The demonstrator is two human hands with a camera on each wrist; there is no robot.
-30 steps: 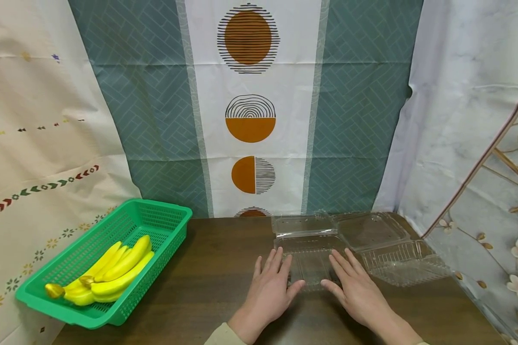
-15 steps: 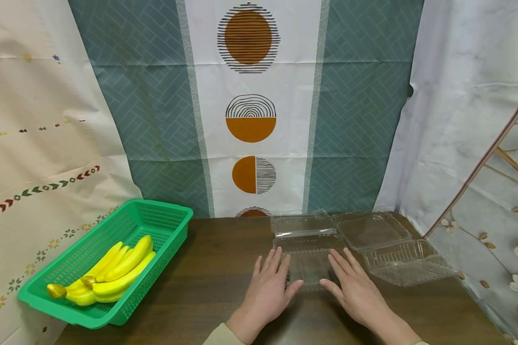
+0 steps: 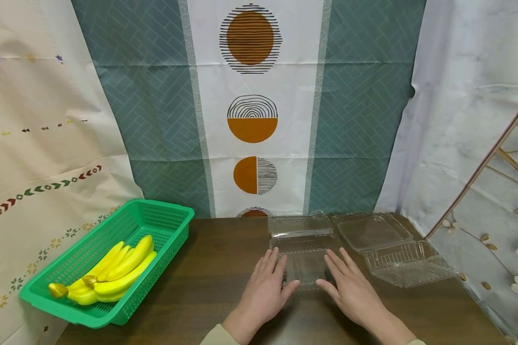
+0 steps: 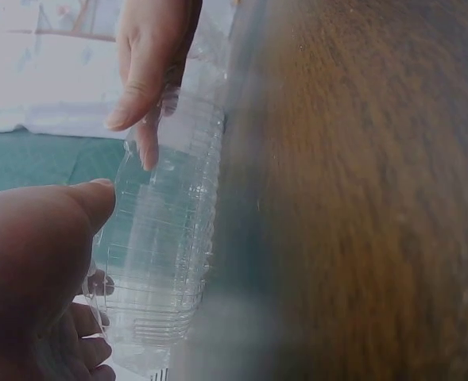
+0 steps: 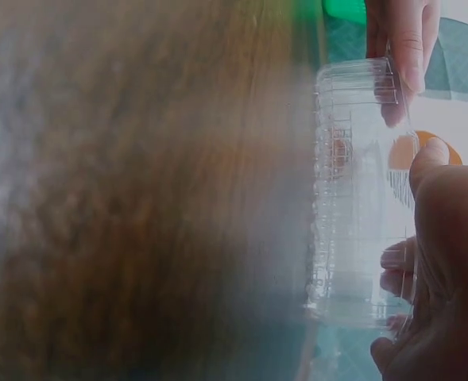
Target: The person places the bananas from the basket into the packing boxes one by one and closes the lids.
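Note:
A clear plastic clamshell container [image 3: 308,263] lies unfolded on the table, its lid [image 3: 300,224] laid back toward the curtain. My left hand [image 3: 263,294] rests along its left side, fingers straight and thumb near the front rim. On the other side my right hand [image 3: 355,293] mirrors it, fingers extended over the right edge. Both wrist views show the ridged container wall [image 4: 150,262] between the two hands, with thumbs at the rim and fingers at the sides. Nothing is visible inside the container.
A second clear clamshell [image 3: 407,266] lies unfolded to the right, its lid beside the first one's. At the left, a green plastic basket [image 3: 168,207] holds several yellow bananas [image 3: 125,268]. Curtains stand behind and along both sides of the brown table [image 3: 198,287].
Both hands and the container between them have shifted slightly left. The basket and second clamshell keep their places; the head view has moved a little.

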